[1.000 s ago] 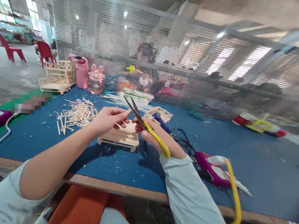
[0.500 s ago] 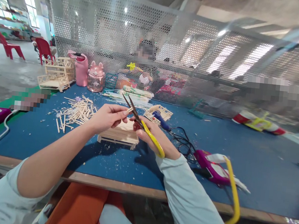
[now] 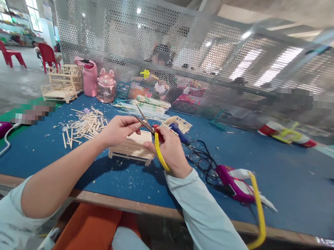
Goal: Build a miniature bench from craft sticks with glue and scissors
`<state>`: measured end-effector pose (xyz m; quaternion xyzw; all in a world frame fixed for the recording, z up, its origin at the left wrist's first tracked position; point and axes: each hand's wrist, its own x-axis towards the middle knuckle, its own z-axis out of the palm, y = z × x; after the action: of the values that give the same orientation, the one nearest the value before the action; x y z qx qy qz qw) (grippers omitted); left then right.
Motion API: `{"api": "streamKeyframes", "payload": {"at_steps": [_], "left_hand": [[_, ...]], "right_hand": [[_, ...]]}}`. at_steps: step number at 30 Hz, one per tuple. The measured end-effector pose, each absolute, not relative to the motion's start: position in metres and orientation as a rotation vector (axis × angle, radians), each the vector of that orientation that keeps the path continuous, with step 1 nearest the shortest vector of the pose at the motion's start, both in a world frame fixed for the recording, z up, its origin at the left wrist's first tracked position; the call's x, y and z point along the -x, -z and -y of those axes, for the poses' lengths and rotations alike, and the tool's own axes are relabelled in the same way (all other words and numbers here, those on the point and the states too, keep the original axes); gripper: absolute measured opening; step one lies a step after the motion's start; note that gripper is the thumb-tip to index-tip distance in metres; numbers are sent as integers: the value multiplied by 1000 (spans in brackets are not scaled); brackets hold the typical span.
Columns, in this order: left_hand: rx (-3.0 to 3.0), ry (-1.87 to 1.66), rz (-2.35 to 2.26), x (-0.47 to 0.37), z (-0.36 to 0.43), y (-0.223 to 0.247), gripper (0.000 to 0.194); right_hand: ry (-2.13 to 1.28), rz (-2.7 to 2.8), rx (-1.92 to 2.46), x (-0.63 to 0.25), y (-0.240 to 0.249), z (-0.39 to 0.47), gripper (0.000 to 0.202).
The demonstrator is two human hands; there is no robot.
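My right hand [image 3: 170, 149] is closed round the yellow handles of a pair of scissors [image 3: 159, 152], whose dark blades stand apart and point up and left. Left of the blades, my left hand [image 3: 120, 132] is pinched; whatever sits between its fingertips is too small to make out. Under both hands, a small slatted wooden frame [image 3: 131, 147] rests on the blue table. A loose pile of short wooden sticks [image 3: 87, 126] lies to the left of my left hand.
A blue glue gun [image 3: 179, 132] with a black cord lies beside a small wooden tray [image 3: 182, 123]. Purple power strip [image 3: 235, 184] at right. Pink bottle [image 3: 90, 79], clear jar [image 3: 105, 88] and wooden models [image 3: 60, 86] stand back left. A mesh screen [image 3: 221, 67] runs behind; a person sits beyond it.
My right hand and the scissors have shifted left and turned, and the blades have opened wider. The pale stick piece seen in my left fingertips no longer shows.
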<state>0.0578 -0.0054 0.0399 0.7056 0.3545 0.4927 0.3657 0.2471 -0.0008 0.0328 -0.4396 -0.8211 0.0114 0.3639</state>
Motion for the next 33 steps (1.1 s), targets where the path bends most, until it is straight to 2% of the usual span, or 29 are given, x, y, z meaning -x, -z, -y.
{"api": "streamKeyframes", "payload": {"at_steps": [13, 20, 26, 33], "left_hand": [[-1964, -1311, -917, -56, 7, -42, 25], [-1940, -1272, -965, -58, 10, -45, 24], [-1666, -1248, -870, -60, 9, -41, 27], [-1752, -1314, -912, -60, 7, -39, 19]], "right_hand": [[89, 2147, 1032, -250, -27, 0, 62], [-69, 2166, 1086, -248, -28, -1, 58], [-233, 2097, 1062, -244, -29, -2, 56], [-51, 2199, 1045, -246, -33, -1, 59]]}}
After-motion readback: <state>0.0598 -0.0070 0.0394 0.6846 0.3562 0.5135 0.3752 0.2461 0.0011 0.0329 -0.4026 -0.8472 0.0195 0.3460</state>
